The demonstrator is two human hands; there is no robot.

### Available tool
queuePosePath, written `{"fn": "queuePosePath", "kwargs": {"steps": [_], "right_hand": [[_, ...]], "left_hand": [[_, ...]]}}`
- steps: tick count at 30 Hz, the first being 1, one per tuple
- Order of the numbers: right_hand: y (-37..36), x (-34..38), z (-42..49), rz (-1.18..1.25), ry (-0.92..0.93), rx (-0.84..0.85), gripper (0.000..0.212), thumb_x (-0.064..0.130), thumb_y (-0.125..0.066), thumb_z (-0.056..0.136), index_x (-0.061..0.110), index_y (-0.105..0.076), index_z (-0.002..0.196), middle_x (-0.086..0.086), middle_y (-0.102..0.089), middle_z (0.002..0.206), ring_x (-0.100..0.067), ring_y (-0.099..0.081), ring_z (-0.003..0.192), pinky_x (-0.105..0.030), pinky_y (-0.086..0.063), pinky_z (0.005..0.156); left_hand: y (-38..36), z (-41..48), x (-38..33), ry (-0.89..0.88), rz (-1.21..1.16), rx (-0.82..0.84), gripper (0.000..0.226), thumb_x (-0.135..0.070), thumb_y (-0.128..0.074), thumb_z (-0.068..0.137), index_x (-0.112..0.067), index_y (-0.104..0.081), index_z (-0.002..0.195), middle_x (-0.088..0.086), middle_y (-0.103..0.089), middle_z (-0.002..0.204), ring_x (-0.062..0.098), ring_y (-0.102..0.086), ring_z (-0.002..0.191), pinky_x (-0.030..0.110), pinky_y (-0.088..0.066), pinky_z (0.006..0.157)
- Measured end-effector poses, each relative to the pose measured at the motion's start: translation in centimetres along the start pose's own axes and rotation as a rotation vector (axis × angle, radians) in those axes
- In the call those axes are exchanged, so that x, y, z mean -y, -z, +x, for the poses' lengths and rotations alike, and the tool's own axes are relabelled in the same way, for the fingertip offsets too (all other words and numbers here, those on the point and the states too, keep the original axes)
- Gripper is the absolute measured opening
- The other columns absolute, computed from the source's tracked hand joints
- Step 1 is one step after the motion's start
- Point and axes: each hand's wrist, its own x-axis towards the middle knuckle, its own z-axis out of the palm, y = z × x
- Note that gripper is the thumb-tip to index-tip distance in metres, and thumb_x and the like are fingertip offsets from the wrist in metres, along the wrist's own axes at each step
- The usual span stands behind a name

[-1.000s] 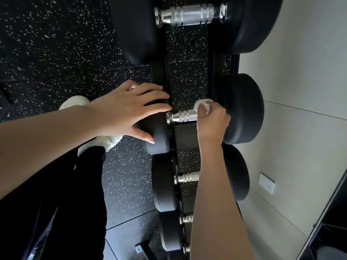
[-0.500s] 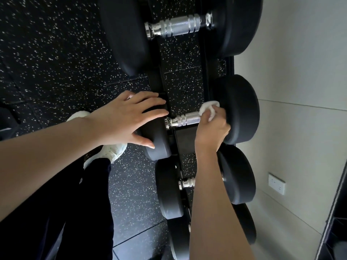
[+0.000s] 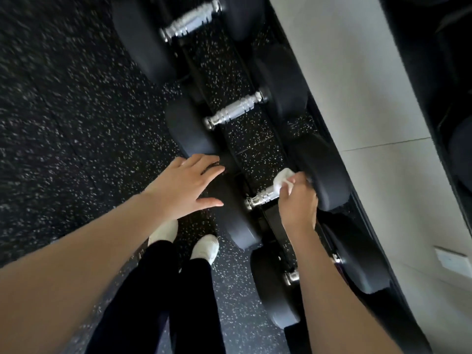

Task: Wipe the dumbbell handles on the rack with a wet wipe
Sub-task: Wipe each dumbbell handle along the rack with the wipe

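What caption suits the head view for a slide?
Right hand presses a wet wipe on a dumbbell handle; left hand rests on its black weight head.

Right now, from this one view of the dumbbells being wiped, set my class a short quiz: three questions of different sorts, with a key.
1. Multiple choice: the right hand presses the wet wipe on
A. a dumbbell handle
B. the wall
C. the floor

2. True or false: the left hand grips a handle.

3. Fill in: beyond the wiped one, ___ chrome handles show fully bare.

Key
1. A
2. False: its fingers lie straight over a black dumbbell head.
3. Two
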Motion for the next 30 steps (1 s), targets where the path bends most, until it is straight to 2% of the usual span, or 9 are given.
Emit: {"fn": "queuePosePath", "kwargs": {"steps": [5, 8, 10, 12, 15, 17, 22, 26, 30], "right_hand": [[0.9, 2.9, 0.6, 0.186, 0.064, -0.029, 0.01, 0.016, -0.052, 0.094, 0.008, -0.05, 0.1, -0.012, -0.063, 0.091, -0.029, -0.058, 0.083, -0.03, -0.036, 0.064], [0.3, 5.0, 1.5, 0.253, 0.05, -0.027, 0.009, 0.015, -0.053, 0.093, 0.009, -0.049, 0.099, -0.013, -0.063, 0.086, -0.03, -0.057, 0.079, -0.032, -0.037, 0.062], [-0.4, 6.5, 2.3, 0.262, 0.031, -0.025, 0.01, 0.016, -0.053, 0.093, 0.009, -0.05, 0.101, -0.013, -0.063, 0.087, -0.026, -0.055, 0.077, -0.032, -0.034, 0.062], [-1.3, 8.0, 3.2, 0.287, 0.005, -0.037, 0.01, 0.016, -0.053, 0.093, 0.01, -0.051, 0.101, -0.012, -0.064, 0.088, -0.026, -0.056, 0.08, -0.029, -0.032, 0.063], [-2.7, 10.4, 4.6, 0.342, -0.087, -0.091, 0.012, 0.017, -0.053, 0.093, 0.011, -0.052, 0.104, -0.01, -0.066, 0.091, -0.026, -0.058, 0.084, -0.023, -0.03, 0.063], [-3.5, 12.0, 5.7, 0.379, -0.146, -0.141, 0.014, 0.017, -0.054, 0.093, 0.011, -0.053, 0.106, -0.008, -0.067, 0.092, -0.024, -0.059, 0.085, -0.018, -0.032, 0.063], [-5.2, 14.8, 9.0, 0.446, -0.263, -0.297, 0.014, 0.018, -0.055, 0.093, 0.012, -0.054, 0.105, -0.008, -0.066, 0.096, -0.022, -0.061, 0.085, -0.025, -0.039, 0.067], [-6.5, 15.5, 11.2, 0.456, -0.351, -0.43, 0.012, 0.022, -0.057, 0.091, 0.015, -0.058, 0.102, -0.011, -0.066, 0.093, -0.025, -0.061, 0.078, -0.026, -0.039, 0.059], [-8.2, 15.9, 12.4, 0.551, -0.428, -0.596, 0.014, 0.019, -0.063, 0.087, 0.012, -0.065, 0.099, -0.003, -0.063, 0.103, -0.015, -0.049, 0.094, -0.032, -0.046, 0.076]], "left_hand": [[2.1, 1.1, 2.0, 0.022, 0.106, -0.045, 0.074, -0.065, -0.034, 0.084, -0.009, -0.057, 0.126, 0.011, -0.055, 0.132, 0.031, -0.054, 0.118, 0.044, -0.048, 0.086], [2.7, 2.2, 4.1, 0.051, 0.151, -0.039, 0.075, -0.065, -0.041, 0.084, -0.009, -0.052, 0.132, 0.011, -0.051, 0.137, 0.031, -0.047, 0.125, 0.042, -0.037, 0.094], [2.9, 3.0, 5.6, 0.056, 0.169, -0.001, 0.078, -0.066, -0.038, 0.084, -0.009, -0.047, 0.138, 0.011, -0.047, 0.142, 0.031, -0.043, 0.13, 0.042, -0.033, 0.098], [3.3, 3.9, 7.1, 0.06, 0.171, 0.073, 0.083, -0.067, -0.029, 0.083, -0.013, -0.036, 0.145, 0.01, -0.036, 0.151, 0.029, -0.033, 0.138, 0.044, -0.031, 0.106], [3.4, 5.0, 9.2, 0.036, 0.188, 0.147, 0.087, -0.068, -0.014, 0.081, -0.019, -0.008, 0.152, 0.005, -0.008, 0.16, 0.025, -0.009, 0.146, 0.042, -0.015, 0.115], [3.0, 5.3, 10.6, 0.011, 0.215, 0.159, 0.087, -0.069, -0.013, 0.081, -0.02, -0.001, 0.152, 0.004, -0.003, 0.16, 0.023, -0.003, 0.147, 0.042, -0.011, 0.116], [1.8, 6.0, 13.3, -0.091, 0.171, 0.115, 0.083, -0.065, -0.042, 0.078, -0.019, -0.032, 0.147, 0.011, -0.033, 0.152, 0.03, -0.032, 0.139, 0.049, -0.032, 0.107], [0.8, 6.2, 14.0, -0.144, 0.112, 0.067, 0.081, -0.061, -0.049, 0.079, -0.019, -0.032, 0.147, 0.013, -0.033, 0.151, 0.032, -0.032, 0.139, 0.05, -0.036, 0.103], [-0.1, 6.1, 14.4, -0.151, 0.077, 0.034, 0.08, -0.06, -0.049, 0.081, -0.021, -0.029, 0.148, 0.012, -0.031, 0.152, 0.032, -0.027, 0.141, 0.05, -0.039, 0.099]]}}
